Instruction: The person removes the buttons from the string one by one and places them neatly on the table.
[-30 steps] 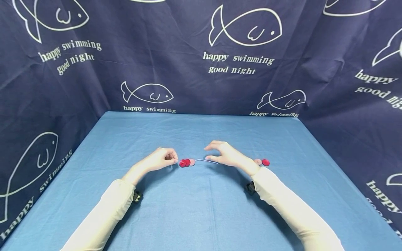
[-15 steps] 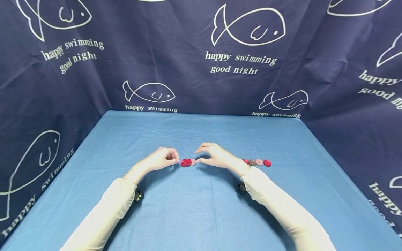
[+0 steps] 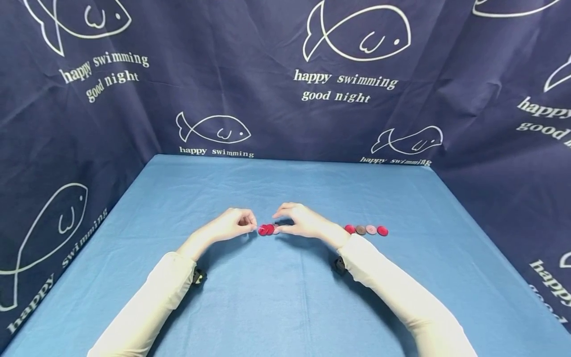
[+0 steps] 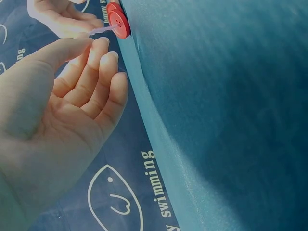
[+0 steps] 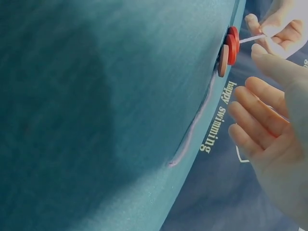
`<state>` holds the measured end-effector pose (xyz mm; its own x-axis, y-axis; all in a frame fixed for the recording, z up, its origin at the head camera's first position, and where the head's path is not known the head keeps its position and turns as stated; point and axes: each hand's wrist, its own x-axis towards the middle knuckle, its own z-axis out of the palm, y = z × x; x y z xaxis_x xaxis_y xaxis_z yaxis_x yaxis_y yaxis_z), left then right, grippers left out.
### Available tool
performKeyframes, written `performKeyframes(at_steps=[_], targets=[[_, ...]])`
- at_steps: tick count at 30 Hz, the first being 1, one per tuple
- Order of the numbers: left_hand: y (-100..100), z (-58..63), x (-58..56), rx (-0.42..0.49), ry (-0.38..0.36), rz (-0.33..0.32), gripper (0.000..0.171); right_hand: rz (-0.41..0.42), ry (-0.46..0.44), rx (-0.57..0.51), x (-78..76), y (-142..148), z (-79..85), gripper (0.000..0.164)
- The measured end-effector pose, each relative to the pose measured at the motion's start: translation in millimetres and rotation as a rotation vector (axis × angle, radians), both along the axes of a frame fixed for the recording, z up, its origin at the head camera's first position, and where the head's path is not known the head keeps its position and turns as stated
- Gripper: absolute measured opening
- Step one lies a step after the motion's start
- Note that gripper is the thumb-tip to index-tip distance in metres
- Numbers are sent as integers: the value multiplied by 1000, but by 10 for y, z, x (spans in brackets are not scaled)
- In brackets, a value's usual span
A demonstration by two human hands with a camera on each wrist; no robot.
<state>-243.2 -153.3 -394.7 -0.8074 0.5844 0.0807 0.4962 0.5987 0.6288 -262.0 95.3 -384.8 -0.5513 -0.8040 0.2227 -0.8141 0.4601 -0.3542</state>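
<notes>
My left hand [image 3: 232,224] pinches one end of a pale purple string [image 4: 102,30] between thumb and index finger. The string passes into two overlapping red buttons [image 3: 266,229], and a pink button [image 5: 223,61] stands against them. Beyond that button, the string's other end lies on the cloth in the right wrist view. My right hand [image 3: 303,221] hovers at the pink button's side, thumb and fingers apart with nothing seen between them. In the head view its thumb partly covers the pink button; whether it touches is unclear.
A row of loose buttons lies right of my right wrist: a red one [image 3: 350,229], a brown one [image 3: 360,230], a pink one [image 3: 371,230] and another red one [image 3: 382,231]. Blue cloth [image 3: 250,297] covers the table. Dark fish-print curtains [image 3: 276,129] enclose it.
My right hand has moved left to the threaded buttons, uncovering the red and brown buttons in the right-hand row. My left hand keeps its pinch, nearly still. The head view has shifted slightly.
</notes>
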Motion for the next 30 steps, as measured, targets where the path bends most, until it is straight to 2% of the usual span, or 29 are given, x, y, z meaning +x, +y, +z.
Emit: performKeyframes(at_steps=[11,21,30], targets=[[4,21,-10,-7,11,-10,5,-2,-19,59,-10,-33,-5,31],[-5,-20,-2,-1,22,-17,6,13,-28,72,20,-85,-37,28],[-12,-29,-12,2,21,-18,6,21,-1,105,40,-112,-40,24]])
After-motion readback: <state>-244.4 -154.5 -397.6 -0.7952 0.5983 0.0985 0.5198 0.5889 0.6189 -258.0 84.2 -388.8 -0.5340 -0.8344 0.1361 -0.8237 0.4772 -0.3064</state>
